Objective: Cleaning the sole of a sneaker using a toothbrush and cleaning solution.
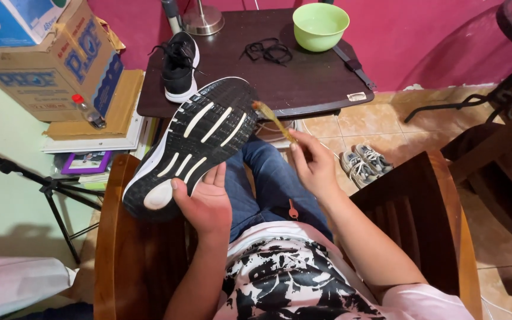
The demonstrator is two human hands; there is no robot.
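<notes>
Across my lap, my left hand grips a black sneaker near its heel, sole turned up toward me, fingers curled around the edge and the thumb pressed on the pale heel patch. My right hand is closed on a small yellowish brush, held like a pen, its bristle end touching the toe edge of the sole. I judge that the shoe could twist or slip, since one hand holds it only at the heel while the brush pushes at the far end, and loosened grit or drips would fall on my jeans. Beyond my knees, on the dark table, stand the other sneaker, upright, a tangle of black laces and a green bowl. A pair of grey shoes lies on the tiled floor at right.
</notes>
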